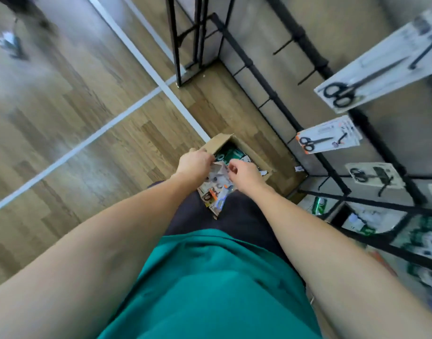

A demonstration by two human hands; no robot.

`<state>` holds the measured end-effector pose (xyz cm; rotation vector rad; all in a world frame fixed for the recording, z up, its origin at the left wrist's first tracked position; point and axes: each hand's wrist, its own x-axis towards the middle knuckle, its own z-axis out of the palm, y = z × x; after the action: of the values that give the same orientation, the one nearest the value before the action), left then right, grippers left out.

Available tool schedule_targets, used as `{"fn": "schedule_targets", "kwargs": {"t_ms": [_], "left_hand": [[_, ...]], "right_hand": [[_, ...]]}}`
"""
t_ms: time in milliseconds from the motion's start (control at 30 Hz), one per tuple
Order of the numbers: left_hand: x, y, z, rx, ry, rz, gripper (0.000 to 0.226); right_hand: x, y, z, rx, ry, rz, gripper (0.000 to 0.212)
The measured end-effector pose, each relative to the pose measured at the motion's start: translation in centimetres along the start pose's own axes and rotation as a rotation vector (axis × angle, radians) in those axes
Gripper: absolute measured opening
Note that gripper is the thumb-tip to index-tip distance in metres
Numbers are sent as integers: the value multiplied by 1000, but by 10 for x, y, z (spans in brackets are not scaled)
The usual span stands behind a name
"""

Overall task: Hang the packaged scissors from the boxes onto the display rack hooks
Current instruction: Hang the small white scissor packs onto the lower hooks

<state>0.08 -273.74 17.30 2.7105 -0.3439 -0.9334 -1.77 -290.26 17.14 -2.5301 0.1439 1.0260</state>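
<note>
The person stands over an open cardboard box (220,143) on the wood floor (87,118), both arms reaching straight down into it. The left hand (194,165) is at the box's near-left edge, its fingers curled down onto a pale pack (218,171) on top of the pile; the right hand (244,171) is just beside it, fingers bent and pinching the same pack's other side. Blur keeps the exact grip of either hand from being sure, but both are closed around the pack's edges. Below it the box is crammed with more scissor packs (217,196), orange, blue and green ones overlapping, some hidden behind the person's dark trousers. The box sits close against the foot of the black rack (278,101), which runs along the right. Bare hooks (283,47) stick out from its rail above the box, while further along three packs already hang: a long one (371,77), an orange-edged one (330,139) and a smaller one (371,176). To the left the floor lies open up to a white strip (146,62).
</note>
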Motion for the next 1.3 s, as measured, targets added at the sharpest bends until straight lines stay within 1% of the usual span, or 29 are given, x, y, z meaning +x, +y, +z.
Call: {"fn": "schedule_targets", "kwargs": {"t_ms": [100,200,300,433,567,667,867,1033,1167,1300], "left_hand": [[-14,16,-52,55,103,101,19],[-18,22,-84,50,112,213,5],[-13,31,-105,63,115,285,16],[-10,48,-122,81,110,362,14],[-16,69,-135,94,123,458,22],[-22,86,-137,96,141,467,18],[-32,116,-134,115,166,430,15],[-46,141,-139,145,182,431,15],[-51,152,-139,151,200,418,18],[-52,160,-138,196,184,447,19]], "right_hand": [[-32,-18,-32,31,133,26,10],[-61,-24,-50,130,265,89,9],[-88,-23,-64,249,370,142,10],[-118,-17,-72,333,482,222,11],[-139,-11,-73,373,499,243,14],[-147,-5,-80,383,519,237,13],[-161,13,-94,361,566,225,12],[-176,33,-85,444,617,240,12],[-180,40,-78,548,680,308,14],[-179,45,-69,635,711,359,13]]}}
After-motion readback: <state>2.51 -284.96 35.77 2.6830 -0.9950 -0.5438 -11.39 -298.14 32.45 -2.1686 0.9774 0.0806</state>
